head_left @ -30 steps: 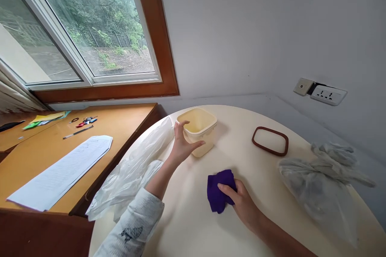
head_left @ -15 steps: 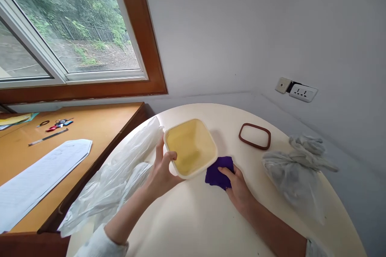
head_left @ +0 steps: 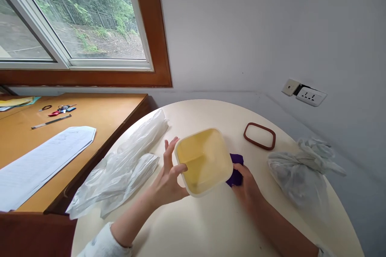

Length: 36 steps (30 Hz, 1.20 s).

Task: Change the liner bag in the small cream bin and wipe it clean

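Holding the tub tilted at the centre of the frame, its mouth turned toward the viewer, is the left hand. It grips the left rim, one digit hooked over the edge and others spread along the outside. Just beside the tub's right edge, the right hand pinches a purple cloth, thumb on top. Part of the cloth is hidden behind the tub, so whether the two touch, I cannot tell; nor is it clear whether the tub's base rests on the table.

Judging by this pose, the step in hand looks like bringing cloth and tub together, perhaps to work on the outer wall. Any stroke there would call for a firm left hold, since the tub appears light and is gripped on one side only, and for the right fingers to bear flat on the cloth rather than pinch its edge.

Right of centre, a brown ring lies flat, well apart from both hands. A tied bag sits at the lower right; a loose white bag spreads along the table's left side, near the left forearm.
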Tool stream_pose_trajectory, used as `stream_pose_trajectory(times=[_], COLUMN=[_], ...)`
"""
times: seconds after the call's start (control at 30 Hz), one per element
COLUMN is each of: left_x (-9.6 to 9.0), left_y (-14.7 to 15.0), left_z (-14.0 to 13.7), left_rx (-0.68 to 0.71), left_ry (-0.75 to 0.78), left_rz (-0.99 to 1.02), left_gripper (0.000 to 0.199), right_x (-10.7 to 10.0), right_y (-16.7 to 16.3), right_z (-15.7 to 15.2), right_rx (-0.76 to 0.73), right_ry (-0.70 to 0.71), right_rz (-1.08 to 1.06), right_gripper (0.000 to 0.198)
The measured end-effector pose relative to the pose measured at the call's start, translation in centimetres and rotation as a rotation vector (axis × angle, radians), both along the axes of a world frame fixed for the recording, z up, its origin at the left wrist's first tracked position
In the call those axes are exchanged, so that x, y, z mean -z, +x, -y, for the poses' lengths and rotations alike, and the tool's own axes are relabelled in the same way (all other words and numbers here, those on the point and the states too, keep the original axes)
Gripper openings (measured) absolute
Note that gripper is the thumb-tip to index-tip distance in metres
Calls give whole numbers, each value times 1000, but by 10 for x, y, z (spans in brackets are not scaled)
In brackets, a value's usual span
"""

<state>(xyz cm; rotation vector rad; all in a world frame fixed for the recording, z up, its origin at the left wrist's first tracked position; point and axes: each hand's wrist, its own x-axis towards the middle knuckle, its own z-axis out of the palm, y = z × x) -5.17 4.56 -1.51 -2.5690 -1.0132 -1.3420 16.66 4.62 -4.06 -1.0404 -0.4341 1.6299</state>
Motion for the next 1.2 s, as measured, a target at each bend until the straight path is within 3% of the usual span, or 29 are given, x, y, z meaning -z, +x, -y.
stream_pose_trajectory(times=[0.23,0.33,0.47,0.53,0.67,0.77,0.87,0.97,1.07,1.2], left_x=[4,8,11,11,11,10,8,9,9,7], left_y=[-3,-2,-2,-3,-4,-4,-1,3,6,9], left_z=[3,4,3,3,3,5,8,11,14,17], left_rx=[36,43,46,35,33,47,52,64,99,93], left_ry=[-13,-12,-15,-23,-24,-15,0,18,20,-2], left_rz=[65,80,122,138,145,147,161,183,187,199], left_gripper=[71,69,71,71,72,69,69,68,68,69], right_x=[-10,-19,-49,-70,-109,-124,-124,-114,-104,-90], right_y=[6,18,37,41,32,9,-17,-41,-59,-70], right_z=[-1,-7,-6,0,11,11,4,-10,-28,-48], right_rx=[1,79,243,227,-43,-324,-586,-783,-841,-739], right_ry=[38,113,235,324,454,583,687,728,709,589], right_rz=[44,77,190,260,456,726,1076,1311,1348,1229], right_gripper=[16,22,27,27,27,17,5,9,15,20])
